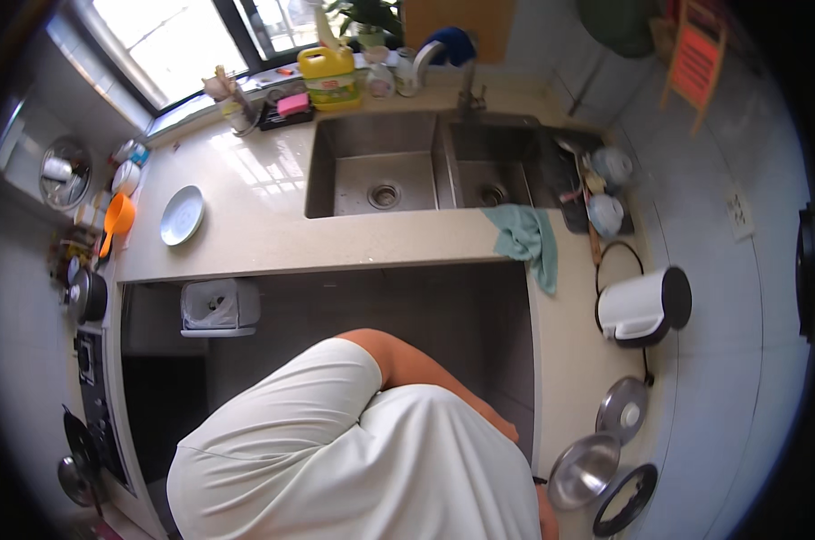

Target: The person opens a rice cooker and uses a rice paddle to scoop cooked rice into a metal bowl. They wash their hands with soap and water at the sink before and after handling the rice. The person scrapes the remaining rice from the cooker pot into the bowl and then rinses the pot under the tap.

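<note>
My bare left forearm [457,387] comes out of a white sleeve and slants down to the right, along the inner edge of the right counter. Its hand end is mostly hidden by my shirt [425,459], so the fingers do not show. A sliver of my right hand or wrist [549,517] shows at the lower edge, below a dark band [540,481]. It is nearest to a shiny steel bowl [585,470] on the right counter. What either hand holds, if anything, is hidden.
A double sink [443,166] lies ahead, with a teal cloth [526,241] over its front edge. A white kettle [637,308], a pot lid [622,409] and a glass lid [625,500] line the right counter. At left are a plate [183,216], an orange ladle [118,216] and a bin [219,306].
</note>
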A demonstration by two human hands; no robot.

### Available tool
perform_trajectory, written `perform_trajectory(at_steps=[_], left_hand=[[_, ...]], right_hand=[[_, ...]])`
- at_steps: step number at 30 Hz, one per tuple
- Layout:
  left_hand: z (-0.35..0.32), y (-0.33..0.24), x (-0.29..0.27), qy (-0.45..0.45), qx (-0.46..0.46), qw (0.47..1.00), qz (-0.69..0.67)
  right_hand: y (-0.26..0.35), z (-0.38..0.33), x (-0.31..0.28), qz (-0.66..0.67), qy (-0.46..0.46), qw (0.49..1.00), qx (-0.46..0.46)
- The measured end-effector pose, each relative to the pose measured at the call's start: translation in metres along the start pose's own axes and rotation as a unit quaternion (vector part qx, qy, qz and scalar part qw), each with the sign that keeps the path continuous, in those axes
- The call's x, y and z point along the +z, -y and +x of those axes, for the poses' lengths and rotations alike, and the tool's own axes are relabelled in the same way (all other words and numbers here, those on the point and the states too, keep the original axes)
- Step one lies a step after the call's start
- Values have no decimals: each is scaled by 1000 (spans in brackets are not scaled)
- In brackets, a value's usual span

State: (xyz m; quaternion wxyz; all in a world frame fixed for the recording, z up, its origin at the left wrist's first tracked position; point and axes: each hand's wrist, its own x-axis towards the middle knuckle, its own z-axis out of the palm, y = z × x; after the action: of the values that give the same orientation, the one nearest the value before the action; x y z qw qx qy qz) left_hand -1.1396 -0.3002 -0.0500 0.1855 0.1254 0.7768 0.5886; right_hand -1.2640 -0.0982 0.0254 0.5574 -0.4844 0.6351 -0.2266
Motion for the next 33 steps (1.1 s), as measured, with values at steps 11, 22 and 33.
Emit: perform_trajectory(at_steps=[11,22,33], left_hand=[[-94,14,-32,-202,-36,977,-64],[-493,87,-80,-626,-69,741,-232],[-885,133,-257,-845,-379,262,272]], right_hand=[[8,101,-41,202,123,890,389],[54,252,-12,343,194,845,362],[147,304,37,171,-36,871,459]])
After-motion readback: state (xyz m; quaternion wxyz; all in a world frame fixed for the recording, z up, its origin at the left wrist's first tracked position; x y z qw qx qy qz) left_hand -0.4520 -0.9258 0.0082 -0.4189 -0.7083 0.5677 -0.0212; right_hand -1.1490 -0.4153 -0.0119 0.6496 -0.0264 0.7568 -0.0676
